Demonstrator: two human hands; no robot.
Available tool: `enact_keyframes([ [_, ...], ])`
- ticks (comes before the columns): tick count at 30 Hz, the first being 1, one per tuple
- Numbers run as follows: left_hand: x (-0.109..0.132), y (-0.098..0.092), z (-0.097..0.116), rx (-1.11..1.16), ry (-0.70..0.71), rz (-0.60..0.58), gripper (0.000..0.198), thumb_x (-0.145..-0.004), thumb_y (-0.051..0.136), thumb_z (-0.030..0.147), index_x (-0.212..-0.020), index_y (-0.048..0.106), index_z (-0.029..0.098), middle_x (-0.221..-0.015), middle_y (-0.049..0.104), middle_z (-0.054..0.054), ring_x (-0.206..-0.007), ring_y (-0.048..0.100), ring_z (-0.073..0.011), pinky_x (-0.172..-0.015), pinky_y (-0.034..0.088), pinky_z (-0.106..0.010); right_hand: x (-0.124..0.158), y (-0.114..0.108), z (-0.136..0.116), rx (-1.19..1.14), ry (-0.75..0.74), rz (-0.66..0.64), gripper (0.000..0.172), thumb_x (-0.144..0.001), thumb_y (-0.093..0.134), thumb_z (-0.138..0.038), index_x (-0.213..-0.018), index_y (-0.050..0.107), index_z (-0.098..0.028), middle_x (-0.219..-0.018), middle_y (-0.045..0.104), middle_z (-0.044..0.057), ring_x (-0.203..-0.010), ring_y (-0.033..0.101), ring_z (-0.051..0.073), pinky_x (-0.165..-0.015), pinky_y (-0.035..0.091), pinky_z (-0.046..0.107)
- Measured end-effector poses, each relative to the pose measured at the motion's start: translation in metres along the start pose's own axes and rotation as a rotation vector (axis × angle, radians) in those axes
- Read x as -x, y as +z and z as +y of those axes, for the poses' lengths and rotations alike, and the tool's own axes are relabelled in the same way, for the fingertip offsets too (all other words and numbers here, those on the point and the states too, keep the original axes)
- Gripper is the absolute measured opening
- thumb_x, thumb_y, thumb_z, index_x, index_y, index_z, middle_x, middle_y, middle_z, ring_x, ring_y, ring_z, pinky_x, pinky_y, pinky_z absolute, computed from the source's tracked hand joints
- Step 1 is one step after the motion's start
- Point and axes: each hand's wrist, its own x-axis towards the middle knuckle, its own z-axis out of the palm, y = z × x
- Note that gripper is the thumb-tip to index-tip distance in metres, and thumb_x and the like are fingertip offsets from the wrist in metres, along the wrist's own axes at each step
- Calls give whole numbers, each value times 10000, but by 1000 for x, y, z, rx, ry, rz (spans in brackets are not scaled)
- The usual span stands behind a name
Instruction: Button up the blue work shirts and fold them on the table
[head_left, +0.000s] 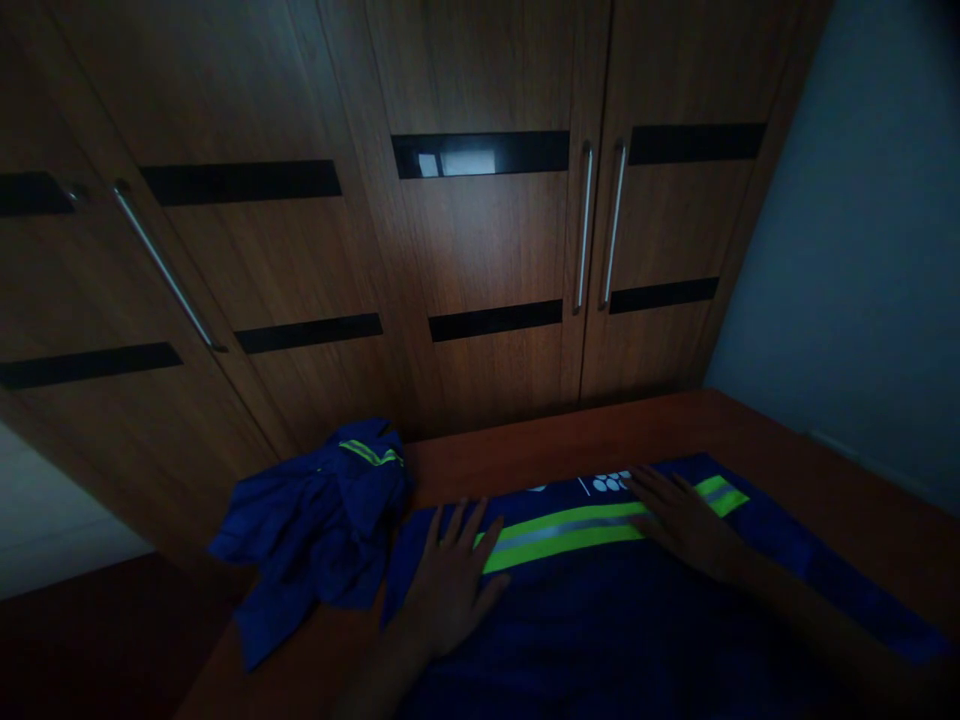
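Note:
A dark blue work jacket [570, 610] lies spread on the wooden table, with a yellow-green and silver reflective band [562, 537] across it and white printing near its far edge. My left hand [454, 580] rests on the left part of the jacket, fingers spread, its fingertips beside the band's left end. Toward the right end of the band, my right hand [679, 520] lies flat with its fingers stretched over the band and the printing. Neither hand grips the cloth. The jacket's near part is dark and hard to make out.
A crumpled blue garment [322, 540] with a reflective stripe lies left of the jacket, partly over the table's edge. Behind the reddish-brown table [510, 450] stands a wooden wardrobe [487, 240] with long metal handles. A pale wall [862, 280] rises at the right.

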Motion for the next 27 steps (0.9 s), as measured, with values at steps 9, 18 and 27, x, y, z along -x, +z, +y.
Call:
enact_keyframes([
  [9,-1,-18,16,109,-115,-86,605,-900,320,583,-1408,379,261,-1523,276,-107,-1409,166,-340,-1102,125,-618,31,-3,51,207,194,112,548,-884,374,-507,-1285,534,-169,-1409,446,162,-1332,341,347,-1052,276,583],
  [18,-16,-12,117,325,162,-113,674,-893,367,550,-1473,209,246,-1566,130,-68,-1428,43,-323,-1132,15,-613,41,-7,-106,17,-125,129,576,-930,368,-382,-1473,217,-263,-1519,263,52,-1374,284,269,-1076,321,499],
  [27,-8,7,116,400,118,-230,721,-871,441,532,-1480,172,257,-1562,48,-87,-1415,-12,-362,-1104,-20,-663,39,-14,-95,-102,-188,63,649,-878,423,-268,-1480,180,-289,-1538,201,30,-1388,246,275,-1112,257,492],
])
